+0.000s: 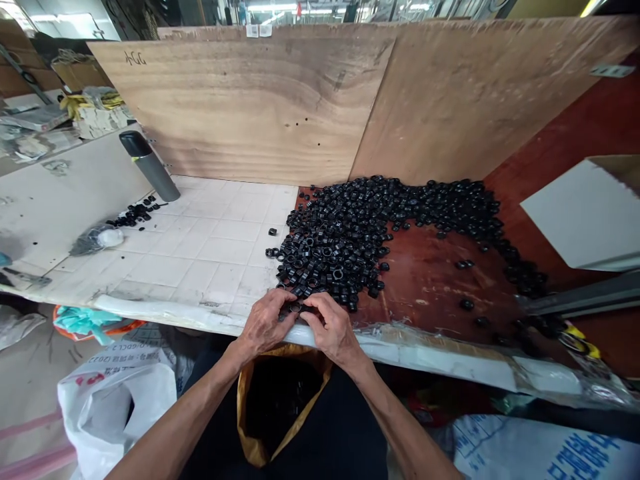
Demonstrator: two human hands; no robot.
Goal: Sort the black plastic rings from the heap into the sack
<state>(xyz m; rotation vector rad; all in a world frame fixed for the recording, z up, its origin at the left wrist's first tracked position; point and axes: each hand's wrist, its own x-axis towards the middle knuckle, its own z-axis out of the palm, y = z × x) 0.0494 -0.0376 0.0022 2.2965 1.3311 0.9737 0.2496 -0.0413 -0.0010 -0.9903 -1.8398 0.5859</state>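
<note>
At the table's front edge my left hand (270, 322) and my right hand (333, 331) come together, fingertips closed from both sides on a small black ring (295, 307). Its finer details are too small to make out. Directly beyond my fingers spreads a large pile of black plastic rings (340, 247), reaching back to the plywood board and away to the right. Below my hands an open yellow-rimmed bag (243, 407) sits at my lap, with dark contents that I cannot tell apart.
A grey bottle with a black lid (153, 170) stands at the left, near a few black parts (135, 213) and a small clear bag (90, 241). A plywood board (260, 107) closes off the back. At the right are a white carton (580, 213) and yellow tape (580, 340).
</note>
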